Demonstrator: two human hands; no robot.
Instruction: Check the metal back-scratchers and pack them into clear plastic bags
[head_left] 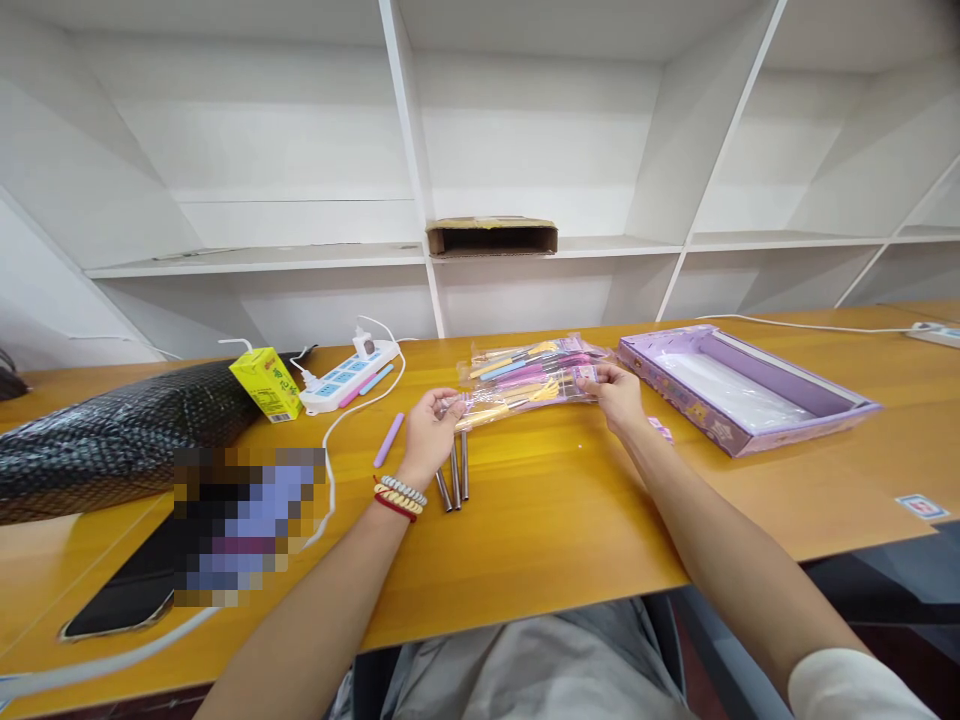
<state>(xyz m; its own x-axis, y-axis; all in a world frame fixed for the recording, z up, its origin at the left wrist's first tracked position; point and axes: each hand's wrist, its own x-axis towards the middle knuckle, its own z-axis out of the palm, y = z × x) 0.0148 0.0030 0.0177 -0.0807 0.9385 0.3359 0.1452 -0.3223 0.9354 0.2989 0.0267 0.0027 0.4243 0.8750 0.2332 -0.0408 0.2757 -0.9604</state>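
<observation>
My left hand (433, 432) pinches the left end of a clear plastic packet (517, 397) with yellow stick-like pieces and a yellow tassel-like part inside. The other end is gripped between the fingers of my right hand (619, 396). Behind it on the table lie more clear packets (517, 358) with blue, pink and yellow contents. Three dark metallic tubes (454, 478) lie just below my left hand, their upper ends partly hidden by it. A purple stick (389, 440) rests to the left. Pink bits (661, 430) show beside my right wrist.
A shallow purple box (802, 432) with clear plastic inside sits at right. To the left are a power strip (349, 378) with cords, a yellow drink carton (267, 385), a phone (124, 580) and a black wrapped bundle (120, 415). A cardboard box (491, 222) stands on the shelf.
</observation>
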